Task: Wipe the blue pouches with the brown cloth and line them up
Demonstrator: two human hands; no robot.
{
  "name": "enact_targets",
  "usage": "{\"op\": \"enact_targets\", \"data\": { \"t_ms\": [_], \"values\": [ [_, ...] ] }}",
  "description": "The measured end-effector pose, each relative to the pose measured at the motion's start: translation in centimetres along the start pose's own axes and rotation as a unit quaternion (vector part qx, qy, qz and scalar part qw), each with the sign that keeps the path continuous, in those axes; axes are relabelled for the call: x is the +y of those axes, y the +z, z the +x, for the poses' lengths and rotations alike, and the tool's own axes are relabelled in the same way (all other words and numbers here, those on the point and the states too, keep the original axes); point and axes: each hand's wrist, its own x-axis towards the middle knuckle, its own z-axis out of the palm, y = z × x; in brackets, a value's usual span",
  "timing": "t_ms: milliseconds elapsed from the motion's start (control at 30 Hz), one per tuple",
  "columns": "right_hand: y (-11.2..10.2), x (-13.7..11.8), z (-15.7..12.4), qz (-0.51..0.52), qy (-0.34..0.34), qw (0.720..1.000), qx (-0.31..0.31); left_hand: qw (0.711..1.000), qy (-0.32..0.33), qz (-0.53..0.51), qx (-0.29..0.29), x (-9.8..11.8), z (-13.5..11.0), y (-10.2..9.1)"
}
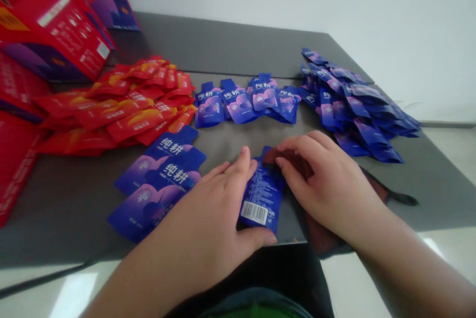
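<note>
A blue pouch (262, 191) lies on the table in front of me, its printed back with a barcode facing up. My left hand (223, 199) holds it in place, thumb along the bottom edge and fingers by its left side. My right hand (320, 174) is closed on a brown cloth (322, 231) with a dark edge, pinching one corner against the top of the pouch. The rest of the cloth lies under that hand and hangs at the table's front edge. Left of my left hand, two blue pouches (148, 199) overlap, front sides up.
A heap of red pouches (126, 105) covers the left of the grey table (230, 45). Several blue pouches (238, 100) stand in a row at the middle back. A larger blue pile (353, 100) is at right. Red boxes (63, 26) rise at far left.
</note>
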Motion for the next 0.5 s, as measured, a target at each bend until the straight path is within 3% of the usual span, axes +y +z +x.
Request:
{"op": "enact_targets", "data": {
  "t_ms": [67, 167, 233, 500],
  "values": [
    [-0.9, -0.7, -0.7, 0.054, -0.038, 0.997, -0.028, 1.0, -0.019, -0.008, 0.014, 0.0, 0.1, 0.2],
    [-1.7, -2.0, -1.6, 0.125, -0.103, 0.976, -0.144, 0.999, -0.015, -0.013, 0.029, 0.1, 0.4, 0.6],
    [-1.6, -2.7, -1.8, 0.135, -0.116, 0.966, -0.19, 0.999, 0.001, -0.009, 0.034, 0.1, 0.5, 0.8],
    [0.1, -1.9, -0.8, 0.064, -0.071, 0.982, -0.165, 0.998, 0.03, 0.009, 0.06, 0.4, 0.2, 0.8]
  ]
}}
